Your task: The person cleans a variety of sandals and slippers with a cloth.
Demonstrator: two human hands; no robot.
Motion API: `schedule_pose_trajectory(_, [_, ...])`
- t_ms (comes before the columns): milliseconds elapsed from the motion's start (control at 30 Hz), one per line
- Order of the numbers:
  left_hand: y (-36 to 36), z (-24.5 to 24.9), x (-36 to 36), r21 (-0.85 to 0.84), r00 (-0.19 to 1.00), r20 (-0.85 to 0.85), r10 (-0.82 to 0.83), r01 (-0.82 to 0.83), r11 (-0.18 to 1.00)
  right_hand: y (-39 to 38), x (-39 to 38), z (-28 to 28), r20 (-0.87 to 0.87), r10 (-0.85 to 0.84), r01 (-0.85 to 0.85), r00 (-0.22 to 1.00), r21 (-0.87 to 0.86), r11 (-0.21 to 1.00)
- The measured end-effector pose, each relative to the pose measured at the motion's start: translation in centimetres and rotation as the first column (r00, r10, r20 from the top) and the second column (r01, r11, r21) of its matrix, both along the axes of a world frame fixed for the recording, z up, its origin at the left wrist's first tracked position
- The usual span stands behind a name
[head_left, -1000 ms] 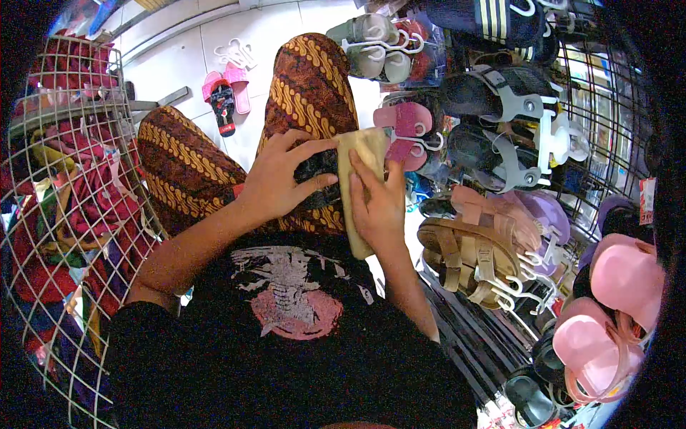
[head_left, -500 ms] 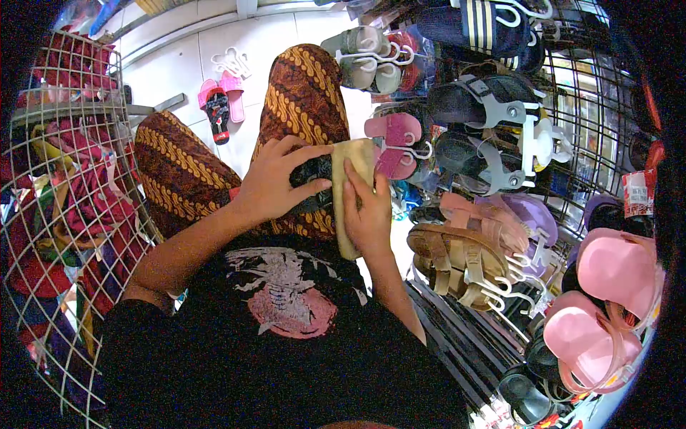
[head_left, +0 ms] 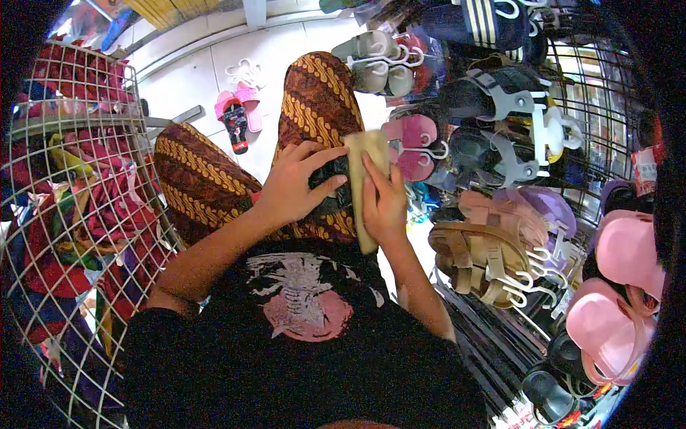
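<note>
"Hands first: how are they?"

"Left hand (head_left: 289,187) has thumb and forefinger spread, a black thing (head_left: 325,174) showing between them. Whether they pinch it, I can't tell."

"And the right hand (head_left: 387,207)?"

"Laid on a tan pad (head_left: 359,187), fingers a little parted. Its grip underneath is hidden."

"Where's the pad?"

"Over the lap, just right of the black thing, near the left forefinger's tip."

"And what is the black thing?"

"Too covered to say. It's over the patterned trousers (head_left: 318,93), between left hand and pad."

"What's around?"

"Left, a wire basket (head_left: 78,123), coloured cloth showing through its mesh. Beyond the knees, pink slippers (head_left: 252,116) and a black slipper (head_left: 236,129) on the white floor (head_left: 189,79). Right, brown sandals (head_left: 468,264) beside white hooks (head_left: 532,275), and pink sandals (head_left: 600,322)."
</note>
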State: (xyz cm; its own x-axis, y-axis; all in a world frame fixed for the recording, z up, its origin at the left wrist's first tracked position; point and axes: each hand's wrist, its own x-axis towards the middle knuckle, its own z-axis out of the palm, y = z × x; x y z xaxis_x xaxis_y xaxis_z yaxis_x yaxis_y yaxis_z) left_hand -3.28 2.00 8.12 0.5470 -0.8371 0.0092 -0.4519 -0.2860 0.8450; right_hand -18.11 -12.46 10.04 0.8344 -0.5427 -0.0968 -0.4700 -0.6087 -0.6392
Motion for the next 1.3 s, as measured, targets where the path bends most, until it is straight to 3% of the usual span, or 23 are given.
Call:
schedule_pose_trajectory(167, [0.1, -0.8, -0.1, -0.043, 0.997, -0.075, 0.007, -0.011, 0.999, 2.3, -4.5, 0.4, 0.038, 0.149, -0.145, 0.988, -0.090, 0.985])
schedule_pose_trajectory(300, [0.5, -1.0, 0.1, -0.078, 1.000, -0.009, -0.001, 0.000, 0.997, 2.8, -3.5, -1.7, 0.016, 0.056, -0.054, 0.998, -0.096, 0.994])
schedule_pose_trajectory(400, [1.0, -0.8, 1.0, -0.145, 0.989, -0.102, 0.111, -0.126, 0.981, 1.9, -2.5, -2.1, 0.121, 0.100, -0.083, 0.988, -0.138, 0.987])
schedule_pose_trajectory(533, [3.4, 1.8, 3.0, 0.115, 0.985, -0.104, -0.137, 0.149, 0.982, 1.6, -2.8, -2.2, 0.080, 0.102, -0.094, 0.992, -0.096, 0.991])
schedule_pose_trajectory(567, [4.0, 3.2, 3.2, 0.313, 0.980, -0.097, -0.176, 0.198, 0.929, 1.3, -2.7, -2.4, 0.102, 0.117, -0.106, 0.988, -0.110, 0.988])
schedule_pose_trajectory(667, [4.4, 5.2, 2.3, 0.541, 0.958, -0.198, -0.209, 0.284, 0.791, 1.1, -2.4, -2.9, 0.098, 0.118, -0.104, 0.988, -0.131, 0.986])
schedule_pose_trajectory(700, [5.1, 3.6, 1.1, 0.467, 0.975, -0.093, -0.202, 0.222, 0.856, 1.0, -2.3, -2.8, 0.091, 0.114, -0.104, 0.989, -0.111, 0.988])
schedule_pose_trajectory(833, [5.4, 1.1, 0.9, 0.291, 0.987, -0.100, -0.128, 0.152, 0.945, 0.9, -1.3, -2.1, 0.068, 0.096, -0.093, 0.993, -0.039, 0.995])
schedule_pose_trajectory(933, [4.7, 1.0, 2.3, 0.416, 0.970, -0.229, -0.085, 0.177, 0.892, 0.2, -0.2, -2.3, 0.108, 0.082, -0.075, 0.991, -0.063, 0.995])
schedule_pose_trajectory(1033, [4.2, 0.6, 2.7, 0.316, 0.937, -0.349, 0.002, 0.116, 0.941, -0.7, 2.1, -2.7, 0.263, 0.078, -0.037, 0.962, -0.157, 0.987])
schedule_pose_trajectory(1133, [3.6, 0.9, 3.1, 0.264, 0.809, -0.586, 0.039, 0.145, 0.954, -0.2, 3.3, -1.2, 0.264, 0.079, -0.012, 0.961, -0.243, 0.970])
schedule_pose_trajectory(1167, [3.5, 1.2, 3.1, 0.230, 0.730, -0.682, 0.054, 0.144, 0.963, 0.4, 3.5, -0.1, 0.174, 0.193, -0.114, 0.966, -0.382, 0.917])
schedule_pose_trajectory(1200, [3.5, 1.3, 3.2, 0.198, 0.640, -0.766, 0.065, 0.139, 0.970, 1.4, 3.1, 0.1, 0.184, 0.249, -0.170, 0.951, -0.362, 0.917])
schedule_pose_trajectory(1267, [4.1, 0.0, 3.2, 0.098, 0.618, -0.786, -0.016, 0.150, 0.984, 2.7, 3.1, 1.2, 0.224, 0.393, -0.293, 0.892, -0.376, 0.879])
schedule_pose_trajectory(1300, [4.3, -0.1, 3.0, 0.080, 0.629, -0.777, -0.035, 0.154, 0.985, 2.2, 3.1, 1.0, 0.212, 0.367, -0.275, 0.906, -0.366, 0.889])
